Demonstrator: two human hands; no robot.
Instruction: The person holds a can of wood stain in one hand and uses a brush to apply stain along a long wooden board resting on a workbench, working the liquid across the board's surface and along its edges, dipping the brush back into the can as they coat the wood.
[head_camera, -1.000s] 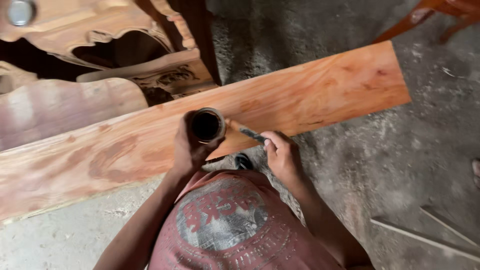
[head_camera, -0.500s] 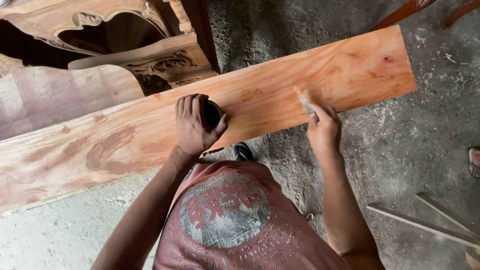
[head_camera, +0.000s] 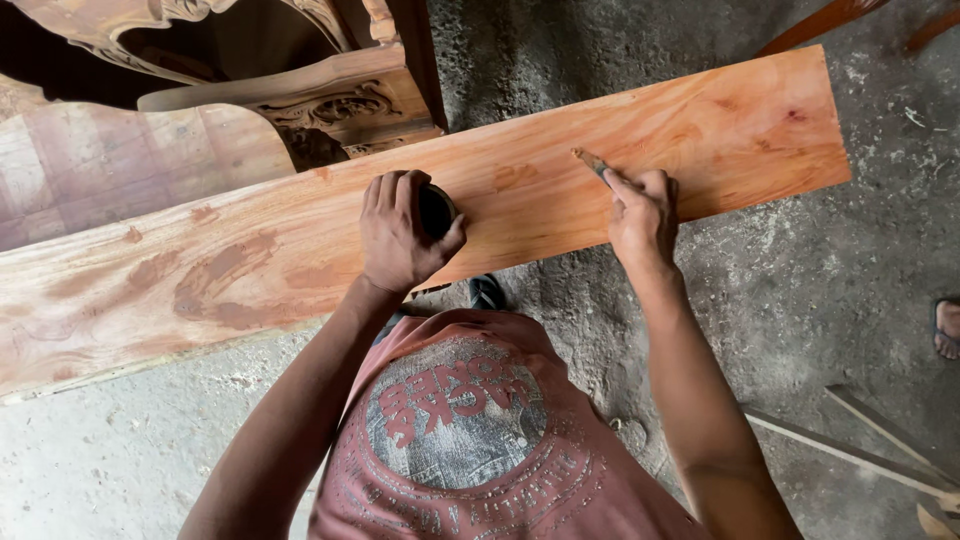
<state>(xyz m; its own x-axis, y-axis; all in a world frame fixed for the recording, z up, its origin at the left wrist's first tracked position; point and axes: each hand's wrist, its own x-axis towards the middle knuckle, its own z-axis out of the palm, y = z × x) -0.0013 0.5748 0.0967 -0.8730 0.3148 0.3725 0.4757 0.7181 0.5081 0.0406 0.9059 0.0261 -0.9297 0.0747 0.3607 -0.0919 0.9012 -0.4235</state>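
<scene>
The plank (head_camera: 300, 250) lies flat on supports above the concrete floor (head_camera: 800, 300), its long axis running from lower left to upper right across the view, the right end higher in frame. The left hand (head_camera: 400, 235) is closed over a small dark can (head_camera: 436, 210), resting it on the plank near its near edge; only part of the can's rim and wall shows past the fingers. The right hand (head_camera: 640, 215) pinches a brush (head_camera: 592, 162), bristle end touching the wood and pointing up and to the left, handle hidden in the grip. As to progress, the plank's surface reads an even reddish orange over the right half, with darker brown patches at the left; whether those are wet coating, grain or stain cannot be settled from this angle. My judgement is that coating is well under way, with the brush at work right of centre and the left stretch possibly still to be evened. A carved frame (head_camera: 330, 100) stands behind the plank; loose sticks (head_camera: 850, 450) lie at lower right.
</scene>
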